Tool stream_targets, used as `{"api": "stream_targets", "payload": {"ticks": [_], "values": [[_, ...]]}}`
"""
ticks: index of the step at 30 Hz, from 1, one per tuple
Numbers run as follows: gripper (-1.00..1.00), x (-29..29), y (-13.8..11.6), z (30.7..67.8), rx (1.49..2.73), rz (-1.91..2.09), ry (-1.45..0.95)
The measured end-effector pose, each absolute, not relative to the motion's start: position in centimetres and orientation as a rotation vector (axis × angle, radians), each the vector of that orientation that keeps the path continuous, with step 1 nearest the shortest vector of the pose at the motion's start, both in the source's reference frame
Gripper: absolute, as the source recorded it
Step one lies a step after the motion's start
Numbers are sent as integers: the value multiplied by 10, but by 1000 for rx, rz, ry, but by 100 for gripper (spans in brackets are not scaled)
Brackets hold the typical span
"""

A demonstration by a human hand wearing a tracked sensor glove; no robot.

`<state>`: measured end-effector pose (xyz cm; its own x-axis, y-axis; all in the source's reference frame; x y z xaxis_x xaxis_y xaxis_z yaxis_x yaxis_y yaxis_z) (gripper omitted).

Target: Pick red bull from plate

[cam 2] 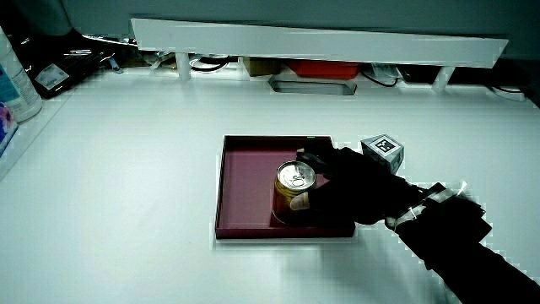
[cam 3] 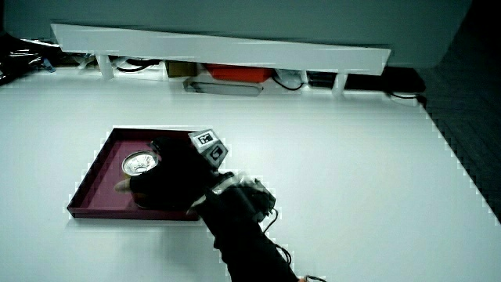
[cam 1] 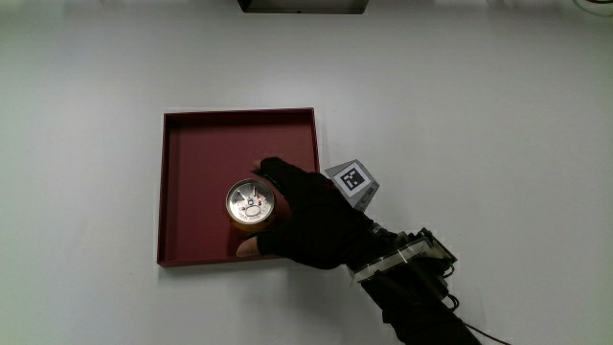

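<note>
We see the hand [cam 1: 311,222] wrapped around the can [cam 1: 252,205], fingers curled about its side from the edge nearer the person, with what looks like a bare thumb tip [cam 1: 247,248] pressed low against the wall of the can. In both side views the grip reads the same: the hand [cam 2: 350,187] clasps the can [cam 2: 294,192] from the side, and the hand [cam 3: 174,184] covers most of the can [cam 3: 141,174] so that only its silver top shows. The can stands upright inside the tray [cam 1: 192,144], in the part of it closest to the hand, and we cannot tell whether its base rests on the tray floor or has just cleared it. We judge a side grasp suits this upright can, since it leaves the top free and lets the can rise straight up. The cube [cam 1: 352,183] on the back of the hand sits just over the tray's rim, and the forearm [cam 1: 417,287] trails away across the surface [cam 1: 479,115] toward the person. The low tray wall beside the wrist is the only thing near enough to matter; a straight lift should clear it. Farther off, the partition [cam 2: 321,38] stands well apart from the hand, with clutter under it, none of it in the way.
</note>
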<state>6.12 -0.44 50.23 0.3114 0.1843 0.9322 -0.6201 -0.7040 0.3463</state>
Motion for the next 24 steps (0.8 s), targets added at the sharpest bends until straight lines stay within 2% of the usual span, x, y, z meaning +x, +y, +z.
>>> {"api": "stream_targets", "payload": {"ticks": [10,14,22,24], "values": [[54,61,2,509,1953,1568,-357],[69,62,3,508,1933,1592,-326],[100,65,5,509,1970,1633,-334],[100,66,5,508,1972,1643,-333]]}}
